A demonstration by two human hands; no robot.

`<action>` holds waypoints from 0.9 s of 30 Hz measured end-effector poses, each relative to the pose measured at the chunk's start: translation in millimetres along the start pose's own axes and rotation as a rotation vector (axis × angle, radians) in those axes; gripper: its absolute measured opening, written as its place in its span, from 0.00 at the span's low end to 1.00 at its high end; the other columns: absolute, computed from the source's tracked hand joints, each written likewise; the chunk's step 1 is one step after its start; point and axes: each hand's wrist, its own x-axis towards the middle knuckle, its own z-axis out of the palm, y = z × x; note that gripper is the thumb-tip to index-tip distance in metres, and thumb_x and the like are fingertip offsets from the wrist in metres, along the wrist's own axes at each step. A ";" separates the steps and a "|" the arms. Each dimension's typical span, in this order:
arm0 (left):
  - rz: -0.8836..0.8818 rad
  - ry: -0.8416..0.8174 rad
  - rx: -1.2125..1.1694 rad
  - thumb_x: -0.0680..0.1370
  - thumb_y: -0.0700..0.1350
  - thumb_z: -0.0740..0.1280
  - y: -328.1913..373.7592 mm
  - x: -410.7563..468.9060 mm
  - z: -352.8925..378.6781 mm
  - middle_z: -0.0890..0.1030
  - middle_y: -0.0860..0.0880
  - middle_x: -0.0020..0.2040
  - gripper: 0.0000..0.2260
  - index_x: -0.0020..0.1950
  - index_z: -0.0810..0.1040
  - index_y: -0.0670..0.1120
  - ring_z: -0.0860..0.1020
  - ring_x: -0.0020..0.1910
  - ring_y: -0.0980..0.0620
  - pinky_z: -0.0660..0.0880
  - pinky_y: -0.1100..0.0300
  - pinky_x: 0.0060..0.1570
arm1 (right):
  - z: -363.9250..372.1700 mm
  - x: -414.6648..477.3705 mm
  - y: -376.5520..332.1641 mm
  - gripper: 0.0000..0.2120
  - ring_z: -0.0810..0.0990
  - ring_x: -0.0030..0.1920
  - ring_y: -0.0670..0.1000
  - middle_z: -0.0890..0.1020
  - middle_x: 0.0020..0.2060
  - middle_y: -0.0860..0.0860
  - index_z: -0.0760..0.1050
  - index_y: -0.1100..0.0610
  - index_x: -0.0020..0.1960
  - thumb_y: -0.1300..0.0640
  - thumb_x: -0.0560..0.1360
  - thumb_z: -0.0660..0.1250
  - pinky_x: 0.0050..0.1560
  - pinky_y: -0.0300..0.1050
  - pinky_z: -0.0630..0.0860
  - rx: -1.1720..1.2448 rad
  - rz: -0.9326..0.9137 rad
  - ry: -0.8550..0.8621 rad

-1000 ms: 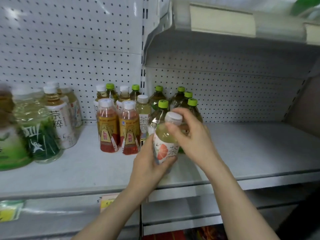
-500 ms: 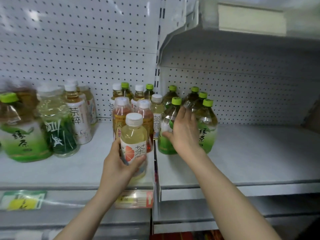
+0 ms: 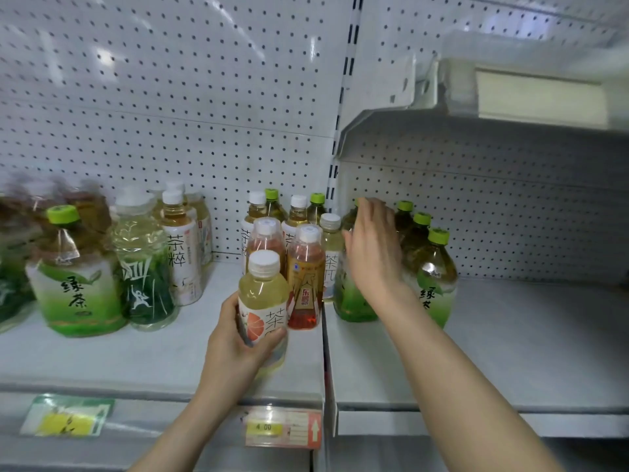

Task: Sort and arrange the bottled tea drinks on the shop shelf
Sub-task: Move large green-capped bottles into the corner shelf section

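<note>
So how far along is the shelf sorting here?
Partly done: green-capped bottles stand grouped on the right shelf. In hand: the left hand grips a pale white-capped bottle; the right hand is at the green-capped group. To do: the middle cluster mixes red bottles with white- and green-capped ones.

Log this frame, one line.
left hand: holds fruit-label tea bottle | right hand: open, at green-cap bottles | placement: pending

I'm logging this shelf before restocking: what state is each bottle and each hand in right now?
pale tea bottle: capped, roughly upright, in the left hand's grip.
left hand: fingers curled round the pale tea bottle.
right hand: fingers straight, reaching among the green-capped bottles.
green-capped bottles: upright, capped.
red tea bottles: upright, capped.
large green tea bottle: upright, capped.
</note>
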 end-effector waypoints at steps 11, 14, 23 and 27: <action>-0.025 -0.051 0.022 0.68 0.40 0.78 -10.3 14.7 -14.5 0.82 0.56 0.55 0.30 0.64 0.69 0.54 0.81 0.50 0.65 0.79 0.62 0.51 | 20.2 54.5 -25.6 0.13 0.78 0.51 0.52 0.80 0.58 0.57 0.75 0.59 0.62 0.55 0.81 0.64 0.52 0.44 0.75 0.327 0.158 -0.515; -0.010 -0.040 0.026 0.68 0.40 0.79 -12.1 13.9 -14.3 0.82 0.57 0.55 0.31 0.65 0.69 0.54 0.80 0.50 0.65 0.78 0.67 0.48 | 19.6 41.9 -28.8 0.11 0.80 0.51 0.55 0.81 0.53 0.56 0.77 0.58 0.58 0.53 0.81 0.63 0.53 0.51 0.78 0.254 0.114 -0.461; -0.029 -0.015 0.042 0.68 0.42 0.79 -14.0 9.2 -26.0 0.81 0.57 0.55 0.32 0.68 0.69 0.52 0.80 0.50 0.65 0.77 0.69 0.44 | -11.2 4.4 -27.5 0.16 0.77 0.50 0.54 0.78 0.50 0.53 0.77 0.57 0.54 0.44 0.79 0.63 0.46 0.48 0.72 0.205 0.076 -0.421; -0.026 0.039 0.044 0.68 0.39 0.79 -10.5 4.5 -29.5 0.80 0.59 0.53 0.30 0.65 0.70 0.52 0.79 0.47 0.70 0.76 0.72 0.43 | -14.0 -10.5 -30.9 0.17 0.78 0.55 0.56 0.79 0.55 0.53 0.77 0.52 0.60 0.42 0.78 0.64 0.56 0.54 0.76 0.297 0.073 -0.393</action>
